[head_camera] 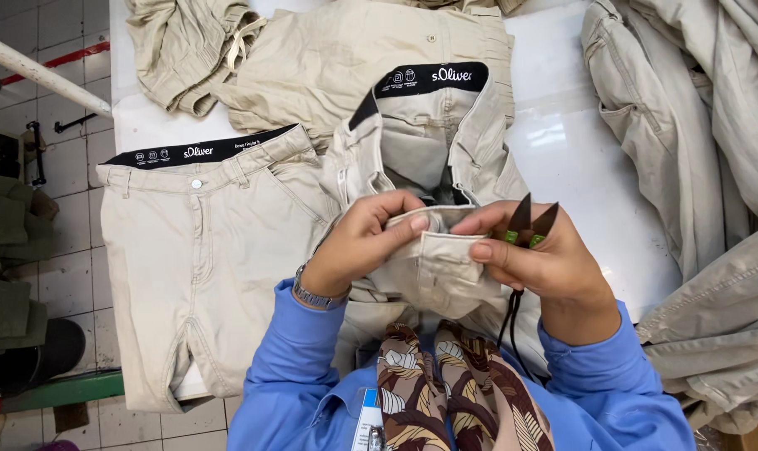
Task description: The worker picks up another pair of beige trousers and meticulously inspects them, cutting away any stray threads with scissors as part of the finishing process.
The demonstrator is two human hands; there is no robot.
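Observation:
I hold up a pair of beige trousers (pixel 429 150) by a fold of its waistband area in front of my chest. My left hand (pixel 358 242) pinches the fabric edge from the left, thumb on top. My right hand (pixel 538 259) grips the same fold from the right and also holds small thread snips (pixel 529 224) with dark blades and green handles, pointing up. A black cord hangs from the snips. A black paper band (pixel 429 79) wraps the raised waistband.
Another beige pair (pixel 195 250) with a black band lies flat on the white table (pixel 571 159) at left. More beige garments are heaped at the top (pixel 329 50) and right (pixel 696 108). Tiled floor and dark green cloth show at far left.

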